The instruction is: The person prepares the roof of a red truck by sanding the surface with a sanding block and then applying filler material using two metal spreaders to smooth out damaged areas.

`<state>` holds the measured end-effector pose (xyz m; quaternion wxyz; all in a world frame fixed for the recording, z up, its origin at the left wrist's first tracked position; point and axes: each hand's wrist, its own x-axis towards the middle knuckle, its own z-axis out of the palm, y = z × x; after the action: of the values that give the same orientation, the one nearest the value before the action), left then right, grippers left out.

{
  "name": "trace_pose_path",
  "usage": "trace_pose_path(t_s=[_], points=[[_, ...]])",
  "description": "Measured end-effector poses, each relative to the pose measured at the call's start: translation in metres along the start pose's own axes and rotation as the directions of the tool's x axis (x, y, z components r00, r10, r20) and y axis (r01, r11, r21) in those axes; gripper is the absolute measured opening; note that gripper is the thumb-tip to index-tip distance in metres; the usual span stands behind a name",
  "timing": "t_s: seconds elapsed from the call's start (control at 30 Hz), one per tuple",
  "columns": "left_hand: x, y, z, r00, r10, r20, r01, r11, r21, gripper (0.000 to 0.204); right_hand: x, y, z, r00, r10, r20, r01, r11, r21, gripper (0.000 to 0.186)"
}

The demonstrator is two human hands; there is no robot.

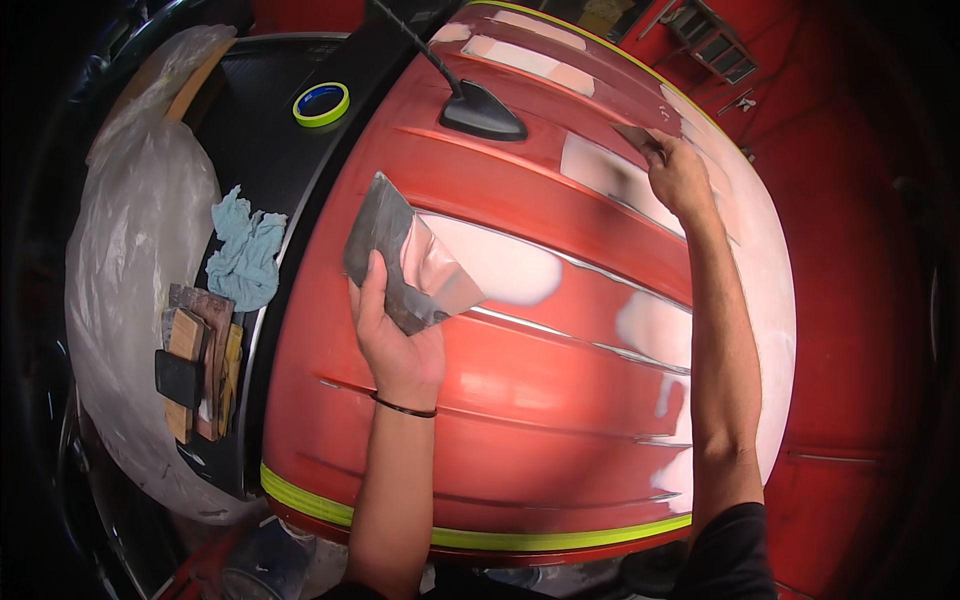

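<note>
A red ribbed car roof (520, 400) with pale pink filler patches fills the view. My left hand (395, 335) grips a flat metal board (400, 262) smeared with pink filler, held just above the roof. My right hand (678, 172) reaches to the far side of the roof and presses a small spreader (640, 138) against a filler patch near the roof's far edge. A black fin antenna (480, 110) stands on the roof between the two hands.
A roll of green tape (321, 104), a blue rag (247, 255) and several sanding blocks (195, 365) lie on the black windscreen at left. Clear plastic sheeting (125, 270) covers the area beyond. Green masking tape (470, 535) edges the roof's near side.
</note>
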<state>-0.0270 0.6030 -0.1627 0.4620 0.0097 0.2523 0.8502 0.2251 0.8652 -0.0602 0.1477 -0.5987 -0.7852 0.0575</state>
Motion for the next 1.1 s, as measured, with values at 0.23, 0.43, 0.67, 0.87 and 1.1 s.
trace_pose_path(t_s=[0.23, 0.43, 0.67, 0.87, 1.1], points=[[0.0, 0.0, 0.002, 1.0, 0.002, 0.017, -0.002, 1.0, -0.021, 0.043, 0.032, 0.011, 0.032, 0.992, -0.082, 0.097, 0.083, 0.996, -0.01, 0.049], [0.001, -0.001, -0.003, 1.0, 0.001, -0.005, -0.001, 1.0, 0.006, 0.042, 0.039, 0.001, 0.05, 0.985, -0.133, 0.11, 0.143, 0.986, -0.09, 0.051], [0.001, -0.002, -0.002, 1.0, -0.002, 0.022, 0.002, 1.0, 0.015, 0.043, 0.033, 0.003, 0.065, 0.99, -0.137, 0.035, 0.141, 0.97, -0.198, 0.046], [0.0, 0.0, -0.004, 1.0, -0.014, 0.002, 0.014, 1.0, 0.013, 0.042, -0.023, -0.018, 0.053, 0.974, -0.206, 0.091, 0.215, 0.971, -0.104, 0.04], [-0.001, -0.003, 0.003, 1.0, -0.013, 0.001, 0.013, 1.0, 0.028, 0.043, -0.126, -0.004, -0.005, 0.988, -0.125, -0.091, 0.133, 0.987, 0.088, 0.037]])
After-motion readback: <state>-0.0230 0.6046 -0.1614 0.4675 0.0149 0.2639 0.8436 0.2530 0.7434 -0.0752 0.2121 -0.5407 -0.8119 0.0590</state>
